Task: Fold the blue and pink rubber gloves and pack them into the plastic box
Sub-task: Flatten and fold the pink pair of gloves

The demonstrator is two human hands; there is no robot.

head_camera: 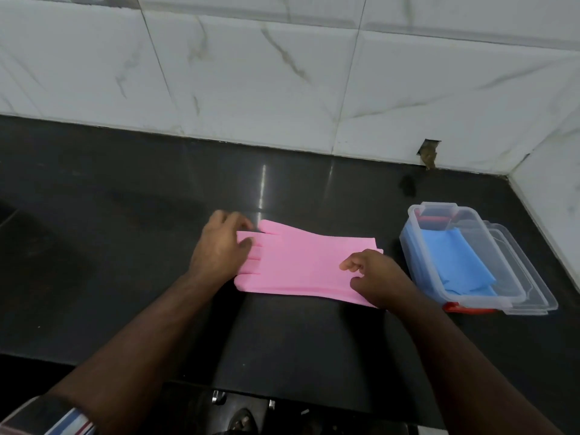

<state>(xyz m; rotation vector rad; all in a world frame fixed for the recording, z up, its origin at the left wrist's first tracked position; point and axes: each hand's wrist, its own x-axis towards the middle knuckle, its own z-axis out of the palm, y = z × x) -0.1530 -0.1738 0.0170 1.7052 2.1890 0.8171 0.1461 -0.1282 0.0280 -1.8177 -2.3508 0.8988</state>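
A person is standing at a dark tabletop [125, 215] backed by white marble-look wall tiles [282, 73], working through the second half of a packing job. At the left, the left hand [219, 246] is pressing down on the finger end of the pink gloves [301, 265], its fingers bent over the glove tips; whether its grip is pinching the rubber or only pinning it flat cannot be told from this angle. The pink gloves are lying flat and full length across the tabletop, apparently stacked one on the other, fingers pointing left and cuffs to the right, and no fold is showing in them yet. At the cuff end, the right hand [373, 277] is resting with thumb and forefinger drawn narrow at the edge, seemingly nipping the cuff, though the contact itself is partly hidden. Further right, just beside that hand, the clear plastic box [411, 246] is standing open with the blue gloves [455, 262] already folded inside it, and its lid [533, 290] appears tucked beneath it. Judging from this, the blue half is done; folding the pink pair and laying it in the box is what is left.
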